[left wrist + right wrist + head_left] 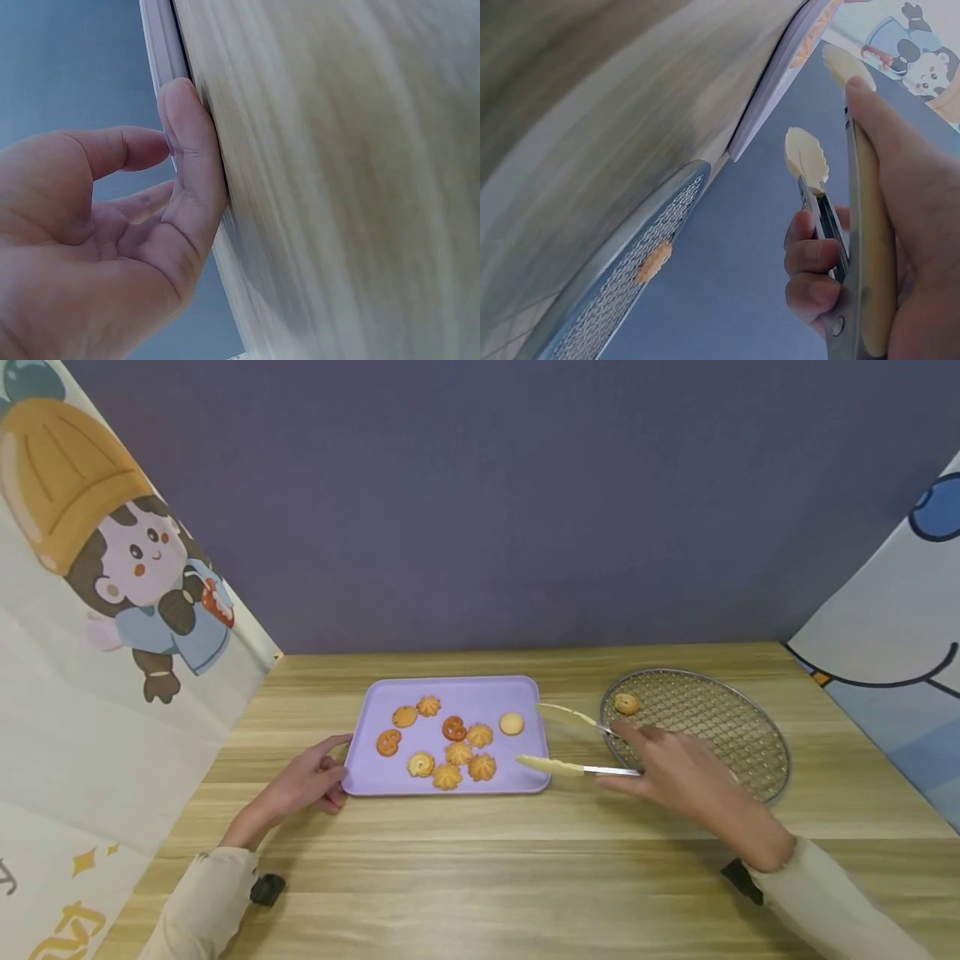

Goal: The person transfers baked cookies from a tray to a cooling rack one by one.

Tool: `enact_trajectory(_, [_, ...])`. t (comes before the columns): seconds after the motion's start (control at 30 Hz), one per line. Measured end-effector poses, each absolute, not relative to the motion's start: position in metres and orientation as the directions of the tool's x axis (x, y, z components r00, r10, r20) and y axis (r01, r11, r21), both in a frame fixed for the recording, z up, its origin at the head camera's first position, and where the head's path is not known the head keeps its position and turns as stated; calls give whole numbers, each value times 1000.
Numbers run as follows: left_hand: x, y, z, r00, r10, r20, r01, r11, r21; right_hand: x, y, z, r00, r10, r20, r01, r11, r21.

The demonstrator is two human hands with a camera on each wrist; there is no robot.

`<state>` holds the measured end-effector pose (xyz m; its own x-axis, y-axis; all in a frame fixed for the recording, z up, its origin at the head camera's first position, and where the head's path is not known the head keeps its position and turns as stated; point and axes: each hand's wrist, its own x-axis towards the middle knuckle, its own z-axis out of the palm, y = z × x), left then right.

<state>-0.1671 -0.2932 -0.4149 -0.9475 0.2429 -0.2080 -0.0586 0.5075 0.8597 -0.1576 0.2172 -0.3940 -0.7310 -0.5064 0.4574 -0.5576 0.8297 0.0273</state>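
Left wall panel: white printed sheet [67, 710] with a cartoon figure in an orange hat, bordering the light wood-grain counter [420, 877].
Left sleeve: cream fabric [206, 902], 1 small black device [267, 889] at the wrist.
Left hand [303, 783]: at the tray's left edge, touching it; thumb and fingers bent. Cannot tell whether they pinch the rim or only rest against it.
Tray: lilac rectangular tray with a raised rim [480, 693], flat on the counter, carrying 10 biscuits.
Biscuits on tray, left to right: 1 glossy brown pretzel-shaped biscuit [388, 742]; 1 flat brown round biscuit [405, 717]; 1 golden ring-shaped biscuit [421, 765]; 5 golden ridged biscuits [447, 777], with a second pretzel-shaped biscuit [453, 728] among them; 1 smooth pale-yellow round biscuit [512, 724] near the right rim.
Tongs: silver metal tongs [611, 771] with cream scalloped tips, tips apart and gripping nothing; the lower tip reaches over the tray's right side, the upper tip is by its right rim.
Right hand [678, 774]: fingers clamped on the tongs' handles, over the rack's near-left part.
Rack: grey round wire-mesh rack [712, 718]; 1 golden biscuit [627, 704] on its far-left part.
Right wall panel: white-and-blue cartoon print [892, 635].
Rear: plain dark purple-grey partition [480, 510].
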Motion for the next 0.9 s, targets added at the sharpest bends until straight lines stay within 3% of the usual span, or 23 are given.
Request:
enact_trajectory(0.5, [-167,-287,-412,-953,214,-216,-74,526,847,-179,204,-394,-807,-485,337,-527,849,-38])
enact_trajectory(0.9, [-166,-291,-416,-952,220,-215,-73,516,853,-187,190,-395,-823,-481,301,-520,852,-61])
